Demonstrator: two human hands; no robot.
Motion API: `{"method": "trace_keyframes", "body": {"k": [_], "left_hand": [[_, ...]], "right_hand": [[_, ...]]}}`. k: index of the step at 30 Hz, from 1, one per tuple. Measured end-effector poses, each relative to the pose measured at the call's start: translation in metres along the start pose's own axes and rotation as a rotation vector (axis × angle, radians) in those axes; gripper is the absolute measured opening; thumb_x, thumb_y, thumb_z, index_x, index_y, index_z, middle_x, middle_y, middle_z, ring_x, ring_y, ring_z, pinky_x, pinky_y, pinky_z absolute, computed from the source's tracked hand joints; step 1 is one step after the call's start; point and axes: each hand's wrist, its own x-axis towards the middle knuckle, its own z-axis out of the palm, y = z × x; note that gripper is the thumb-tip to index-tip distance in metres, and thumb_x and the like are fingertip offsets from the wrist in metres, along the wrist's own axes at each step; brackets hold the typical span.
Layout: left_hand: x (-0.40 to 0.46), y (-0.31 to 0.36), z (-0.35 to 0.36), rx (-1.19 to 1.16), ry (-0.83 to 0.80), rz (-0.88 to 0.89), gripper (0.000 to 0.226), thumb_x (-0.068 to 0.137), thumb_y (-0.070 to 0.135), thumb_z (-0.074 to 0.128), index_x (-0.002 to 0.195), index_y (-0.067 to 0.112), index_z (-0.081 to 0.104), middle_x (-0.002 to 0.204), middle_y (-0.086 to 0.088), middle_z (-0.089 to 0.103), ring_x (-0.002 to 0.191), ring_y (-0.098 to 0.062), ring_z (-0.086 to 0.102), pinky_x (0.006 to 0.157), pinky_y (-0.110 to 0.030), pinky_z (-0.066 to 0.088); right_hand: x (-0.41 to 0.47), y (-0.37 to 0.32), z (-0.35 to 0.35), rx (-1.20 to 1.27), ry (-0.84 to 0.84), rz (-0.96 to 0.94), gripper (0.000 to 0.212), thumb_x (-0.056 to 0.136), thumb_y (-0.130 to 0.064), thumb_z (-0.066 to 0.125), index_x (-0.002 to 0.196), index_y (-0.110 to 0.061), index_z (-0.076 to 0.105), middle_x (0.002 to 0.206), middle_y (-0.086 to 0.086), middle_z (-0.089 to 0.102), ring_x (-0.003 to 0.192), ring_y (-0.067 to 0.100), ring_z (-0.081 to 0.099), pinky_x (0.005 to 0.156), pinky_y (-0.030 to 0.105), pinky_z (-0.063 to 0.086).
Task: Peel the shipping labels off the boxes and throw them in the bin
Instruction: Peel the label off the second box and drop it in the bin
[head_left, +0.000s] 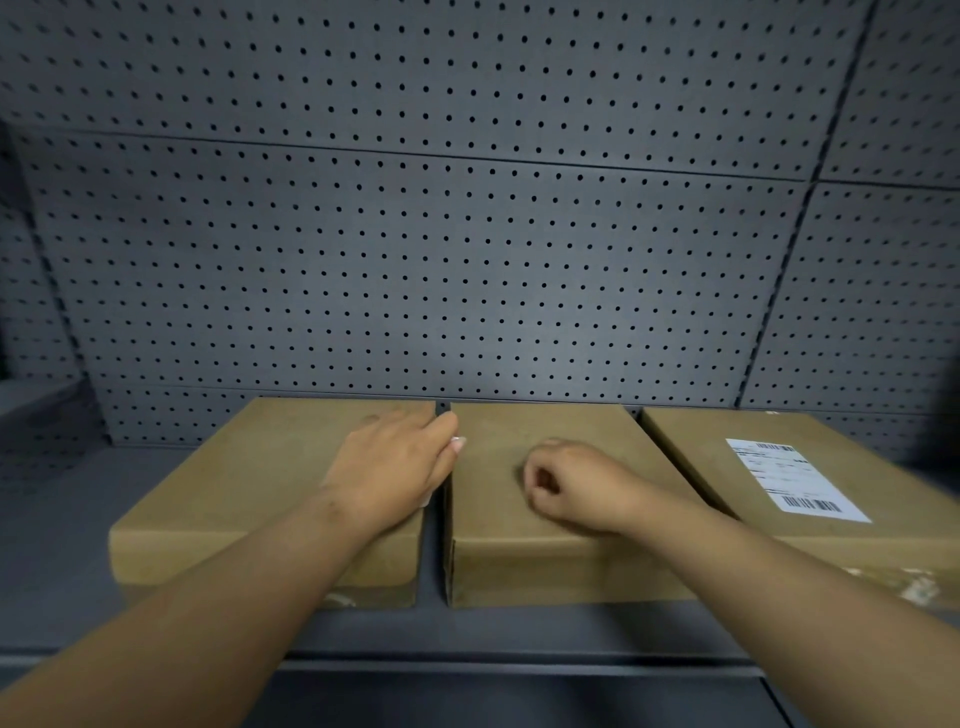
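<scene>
Head view: the white paper shipping label with black barcodes (797, 479) is stuck flat on top of the right-hand flat brown cardboard box (810, 483), the last of three boxes in a row on the dark grey shelf (62, 545). The label is longer than it is wide, and its long side runs from the back of the box toward the front, leaning a little to the right. It lies off to the right of both hands. The right hand (563, 486) is the nearer one; it rests on the middle brown cardboard box (524, 551), curled into a loose fist, and I cannot see anything in it. The left hand (400, 467) lies flat and open on the left brown cardboard box (249, 499), with its fingertips reaching the gap between the two boxes, and it holds nothing. The tops of the left and middle boxes show no label. So the right hand likely only needs to slide sideways to reach the label. The print on the label is too small and blurry to read; only barcodes at its top and bottom stand out. Behind the boxes is a grey wall full of little holes (467, 260). No bin shows here.
</scene>
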Motion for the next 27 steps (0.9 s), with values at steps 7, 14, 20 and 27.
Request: {"method": "trace_keyframes", "body": {"k": [7, 14, 20, 27], "left_hand": [[0.001, -0.003, 0.000, -0.011, 0.014, -0.015, 0.027, 0.096, 0.039, 0.031, 0.088, 0.018, 0.046, 0.085, -0.001, 0.058, 0.080, -0.024, 0.055, 0.070, -0.038, 0.047], [0.001, -0.008, 0.000, -0.014, 0.023, -0.044, 0.025, 0.096, 0.038, 0.030, 0.087, 0.020, 0.045, 0.085, 0.001, 0.058, 0.082, -0.023, 0.056, 0.071, -0.035, 0.043], [0.000, -0.011, -0.002, -0.022, 0.018, -0.081, 0.024, 0.097, 0.037, 0.032, 0.087, 0.020, 0.046, 0.088, -0.002, 0.059, 0.086, -0.025, 0.056, 0.073, -0.036, 0.041], [-0.001, -0.013, -0.007, -0.028, 0.043, -0.056, 0.024, 0.097, 0.037, 0.030, 0.086, 0.020, 0.044, 0.088, 0.000, 0.058, 0.083, -0.022, 0.055, 0.069, -0.032, 0.038]], "right_hand": [[0.005, -0.026, 0.022, 0.034, 0.046, -0.137, 0.009, 0.078, -0.017, 0.054, 0.083, -0.016, 0.062, 0.094, 0.007, 0.060, 0.086, 0.024, 0.058, 0.078, 0.030, 0.045], [0.048, 0.003, 0.017, -0.103, 0.155, 0.304, 0.023, 0.090, -0.017, 0.044, 0.100, -0.003, 0.061, 0.109, 0.016, 0.060, 0.103, 0.032, 0.057, 0.085, 0.031, 0.045], [0.060, -0.033, 0.032, 0.015, 0.073, -0.062, 0.016, 0.085, -0.016, 0.050, 0.090, -0.007, 0.061, 0.098, 0.017, 0.063, 0.091, 0.032, 0.059, 0.080, 0.035, 0.048], [0.069, -0.020, 0.031, -0.044, 0.117, 0.154, 0.020, 0.088, -0.016, 0.047, 0.094, -0.005, 0.062, 0.104, 0.018, 0.063, 0.096, 0.034, 0.060, 0.081, 0.033, 0.048]]}}
